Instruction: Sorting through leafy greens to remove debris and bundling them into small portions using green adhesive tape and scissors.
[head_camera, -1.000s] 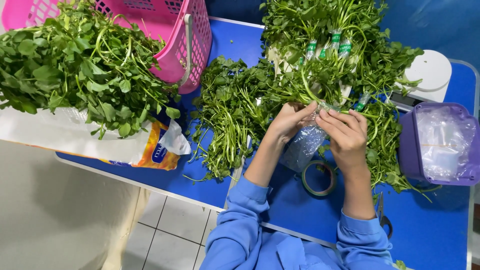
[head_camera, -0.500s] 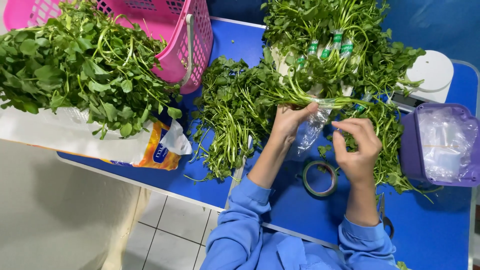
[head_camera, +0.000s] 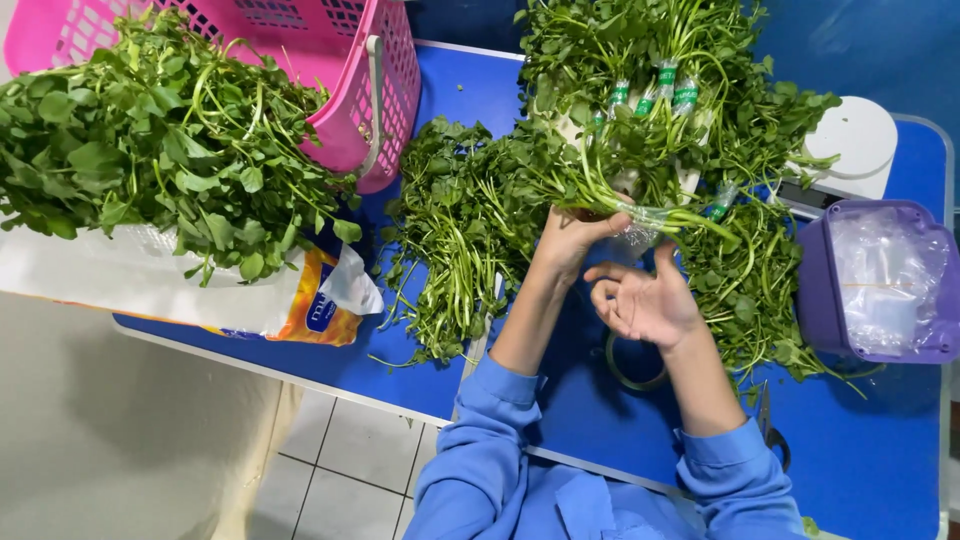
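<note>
At centre frame above the blue tabletop (head_camera: 470, 100), the left hand (head_camera: 572, 238) clenched the stems of a leafy green herb bundle (head_camera: 640, 190), its long axis running left to right, while the right hand (head_camera: 645, 300), fingers loosely spread and holding nothing, hovered just below it.

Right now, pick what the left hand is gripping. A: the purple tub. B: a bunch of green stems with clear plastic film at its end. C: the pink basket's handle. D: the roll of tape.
B: the left hand closes around the bunch of green stems, clear film at its end, while the right hand is open beside it.
</note>
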